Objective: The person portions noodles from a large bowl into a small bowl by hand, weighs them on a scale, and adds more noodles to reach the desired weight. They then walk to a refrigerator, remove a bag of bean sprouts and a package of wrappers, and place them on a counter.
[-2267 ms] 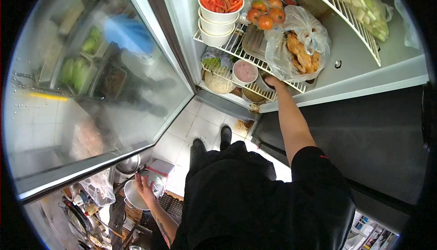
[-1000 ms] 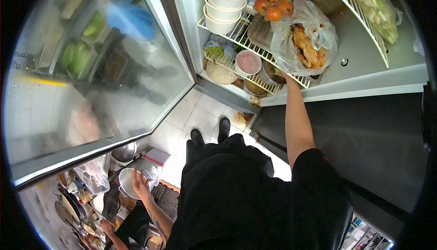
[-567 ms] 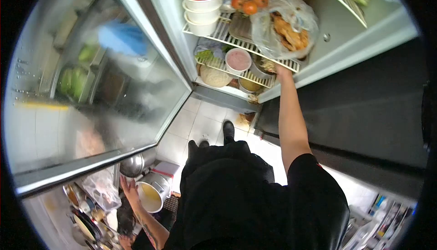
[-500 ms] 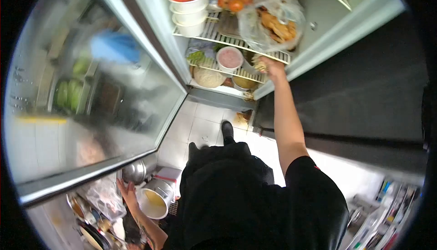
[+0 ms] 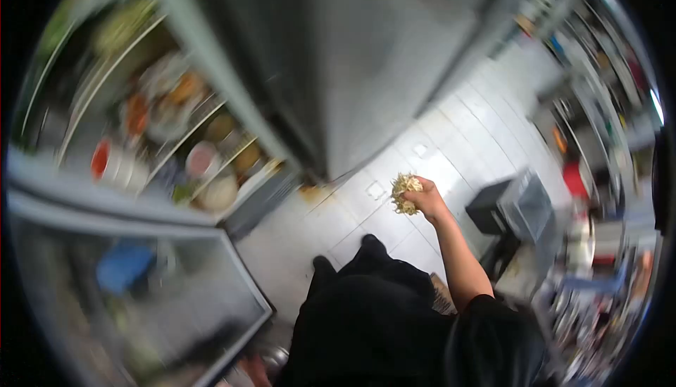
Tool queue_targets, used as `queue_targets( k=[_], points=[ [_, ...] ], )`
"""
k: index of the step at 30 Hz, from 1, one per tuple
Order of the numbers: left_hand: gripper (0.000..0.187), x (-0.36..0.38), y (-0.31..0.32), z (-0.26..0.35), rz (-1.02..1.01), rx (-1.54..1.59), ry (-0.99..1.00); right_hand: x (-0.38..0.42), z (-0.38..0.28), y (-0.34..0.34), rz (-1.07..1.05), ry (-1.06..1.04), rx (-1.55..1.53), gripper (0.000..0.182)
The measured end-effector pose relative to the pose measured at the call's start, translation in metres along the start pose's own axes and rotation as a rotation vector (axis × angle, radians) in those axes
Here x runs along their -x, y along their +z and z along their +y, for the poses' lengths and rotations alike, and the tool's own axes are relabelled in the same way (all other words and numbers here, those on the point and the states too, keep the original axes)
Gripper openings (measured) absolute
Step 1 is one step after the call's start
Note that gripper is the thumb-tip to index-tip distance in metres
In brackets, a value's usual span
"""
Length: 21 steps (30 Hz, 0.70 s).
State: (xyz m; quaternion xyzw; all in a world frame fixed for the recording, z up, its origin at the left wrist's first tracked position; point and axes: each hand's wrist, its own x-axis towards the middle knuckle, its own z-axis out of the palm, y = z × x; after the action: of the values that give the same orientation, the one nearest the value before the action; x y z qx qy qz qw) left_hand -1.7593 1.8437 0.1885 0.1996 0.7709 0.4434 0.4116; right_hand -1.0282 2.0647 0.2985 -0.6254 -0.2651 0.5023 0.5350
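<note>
My right hand (image 5: 428,199) is closed around a clump of pale, stringy bean sprouts (image 5: 403,194), held out above the tiled floor. Some strands stick out past the fingers. At the lower edge, my left hand (image 5: 255,369) shows only as a blurred part near the glass door (image 5: 246,274), its fingers not readable. To the left stands the open fridge, where a stack of white tubs (image 5: 128,169) with red food on top, a tub of pink contents (image 5: 203,160) and a clear plastic bag (image 5: 165,109) sit on the shelves.
A dark grey bin (image 5: 514,207) stands on the floor to the right. Behind it are cluttered shelves (image 5: 598,105) and a counter crowded with utensils (image 5: 598,316). A tall grey cabinet side (image 5: 380,49) rises beside the fridge. Pale tiles (image 5: 458,140) cover the floor.
My view has swung right. My right hand has come out of the fridge with the bean sprouts and is now over the floor. My left hand has dropped mostly out of view.
</note>
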Motion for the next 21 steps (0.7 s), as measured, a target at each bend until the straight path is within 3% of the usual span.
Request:
queue_targets(
  k=[4, 9, 15, 21],
  points=[
    [0.038, 0.006, 0.117, 0.020, -0.207, -0.325, -0.020, 0.087, 0.028, -0.166, 0.442, 0.050, -0.065, 0.029],
    [0.037, 0.038, 0.306, 0.033, -0.522, -0.671, 0.082, 0.163, 0.052, -0.314, 0.791, -0.102, -0.177, 0.024],
    [0.037, 0.115, 0.545, 0.047, -0.905, -0.998, 0.278, 0.152, 0.063, -0.444, 0.974, -0.159, -0.350, 0.029],
    [0.038, 0.183, 0.730, 0.040, -1.144, -1.229, 0.410, 0.134, 0.039, -0.567, 1.114, -0.147, -0.410, 0.034]
  ],
)
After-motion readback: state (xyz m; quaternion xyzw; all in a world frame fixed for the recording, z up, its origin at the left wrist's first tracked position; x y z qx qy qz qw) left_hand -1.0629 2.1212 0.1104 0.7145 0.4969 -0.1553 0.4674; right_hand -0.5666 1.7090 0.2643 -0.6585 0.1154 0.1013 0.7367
